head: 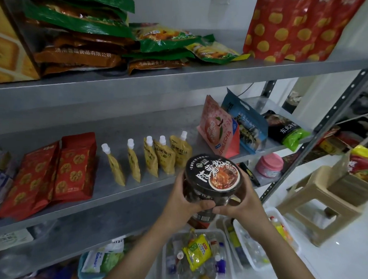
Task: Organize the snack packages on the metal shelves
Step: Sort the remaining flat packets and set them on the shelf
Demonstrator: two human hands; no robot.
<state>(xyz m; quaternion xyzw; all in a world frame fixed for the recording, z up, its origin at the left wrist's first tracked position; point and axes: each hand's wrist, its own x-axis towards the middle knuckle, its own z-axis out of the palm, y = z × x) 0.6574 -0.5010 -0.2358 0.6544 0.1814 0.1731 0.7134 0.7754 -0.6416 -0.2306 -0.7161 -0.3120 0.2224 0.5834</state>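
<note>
The noodle bowl [212, 175] sits between both grips, clear of the shelf [149, 124] beyond them. The left grip [183, 200] and right grip [245, 200] curl round opposite walls. The bowl is probably light, thin-walled, crushable and film-slick. Hold the walls below the rim with moderate pressure.

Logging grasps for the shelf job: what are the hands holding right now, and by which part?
The black noodle bowl, held by its side wall: the left hand grips the left side, the right hand the right side.
</note>
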